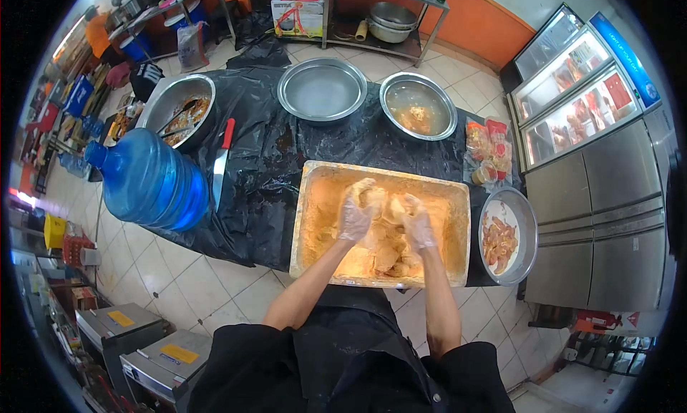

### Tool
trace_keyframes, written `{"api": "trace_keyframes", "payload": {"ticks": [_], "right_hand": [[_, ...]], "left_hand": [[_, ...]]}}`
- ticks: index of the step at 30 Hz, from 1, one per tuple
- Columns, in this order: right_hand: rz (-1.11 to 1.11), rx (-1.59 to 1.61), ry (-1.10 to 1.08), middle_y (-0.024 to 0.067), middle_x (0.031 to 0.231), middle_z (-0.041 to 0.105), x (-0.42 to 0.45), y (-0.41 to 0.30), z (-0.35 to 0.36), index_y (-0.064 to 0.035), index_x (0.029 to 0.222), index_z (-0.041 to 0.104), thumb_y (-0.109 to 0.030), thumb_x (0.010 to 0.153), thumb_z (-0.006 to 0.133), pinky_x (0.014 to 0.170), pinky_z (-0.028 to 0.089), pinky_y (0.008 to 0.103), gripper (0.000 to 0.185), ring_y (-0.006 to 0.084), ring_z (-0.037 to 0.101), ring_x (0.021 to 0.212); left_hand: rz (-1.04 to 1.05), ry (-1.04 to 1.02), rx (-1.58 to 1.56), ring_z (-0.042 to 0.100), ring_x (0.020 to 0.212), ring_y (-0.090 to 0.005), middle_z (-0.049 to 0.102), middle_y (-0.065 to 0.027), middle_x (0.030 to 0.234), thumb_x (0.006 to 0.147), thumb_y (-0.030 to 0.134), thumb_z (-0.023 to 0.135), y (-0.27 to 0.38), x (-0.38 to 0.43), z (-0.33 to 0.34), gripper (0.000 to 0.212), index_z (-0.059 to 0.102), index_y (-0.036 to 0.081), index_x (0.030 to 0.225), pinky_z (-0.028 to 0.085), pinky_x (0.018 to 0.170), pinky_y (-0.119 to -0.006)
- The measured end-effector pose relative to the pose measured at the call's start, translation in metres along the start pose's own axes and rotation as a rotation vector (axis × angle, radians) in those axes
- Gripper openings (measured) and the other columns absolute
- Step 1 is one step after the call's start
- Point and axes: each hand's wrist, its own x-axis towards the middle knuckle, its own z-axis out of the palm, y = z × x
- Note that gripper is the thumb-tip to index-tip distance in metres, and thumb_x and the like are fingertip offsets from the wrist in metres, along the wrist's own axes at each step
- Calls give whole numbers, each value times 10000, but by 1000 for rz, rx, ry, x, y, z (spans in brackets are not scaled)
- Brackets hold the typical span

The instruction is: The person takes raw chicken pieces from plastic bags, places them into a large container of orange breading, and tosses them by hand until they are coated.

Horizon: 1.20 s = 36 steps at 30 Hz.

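Observation:
A rectangular tub (384, 171) of orange-tinted flour stands at the table's front edge, its rim dusted. Both my hands wear clear plastic gloves and are raised over the flour, slightly blurred. My left hand (356, 214) grips a flour-coated chicken piece (374, 197). Close beside it, my right hand (418, 225) has its fingers around another coated piece (397, 207). Below them, several more coated chicken pieces (387, 256) lie heaped in the flour. To the right of the tub, a metal bowl (528, 236) contains raw chicken pieces (499, 240) in a whitish layer.
Black plastic sheeting (257, 144) covers the table. Toward the left are a large blue water bottle (155, 182), a red-handled knife (223, 160) and a bowl of reddish food (206, 91). Behind the tub stand a metal basin (322, 91) and a bowl of cloudy liquid (413, 99). Packets (491, 144) sit right.

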Motion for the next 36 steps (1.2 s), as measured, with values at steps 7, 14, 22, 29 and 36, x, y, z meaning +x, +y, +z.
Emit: {"api": "trace_keyframes", "payload": {"ticks": [7,14,22,29,36], "right_hand": [[79,193,-185,38,1146,652,12,28,22,-8,1321,556,-83,957,491,797,495,262,377,96,594,989],[78,228,-243,83,1230,634,12,35,10,14,1347,544,-123,969,490,877,490,285,405,132,592,1050],[27,-515,-204,133,1260,618,-7,-21,23,-10,1370,526,-219,1030,415,951,480,279,415,146,590,1123],[-39,7,-253,99,1310,575,18,45,14,-38,1406,507,-287,1014,497,932,470,282,465,146,569,1111],[197,172,-124,16,1037,624,13,45,17,-52,1257,604,-316,1002,521,714,450,274,376,100,544,860]], "left_hand": [[-68,-117,-18,566,1160,-179,626,-90,1212,816,27,658,14,13,-7,429,586,18,1238,438,1028,-323],[-232,-69,-306,562,1149,-175,590,-81,1235,805,-20,586,21,6,-17,507,525,11,1308,460,995,-297],[-437,-130,-529,587,880,-39,568,-11,1270,861,-16,586,-3,-19,-31,532,480,61,1377,517,704,-188],[-499,-121,-559,607,996,-113,604,-44,1202,874,47,674,10,-14,-28,470,534,52,1323,539,803,-260],[-326,-126,-382,576,1116,-130,586,-61,1268,860,32,659,20,-15,-11,502,517,23,1342,503,911,-270]]}}
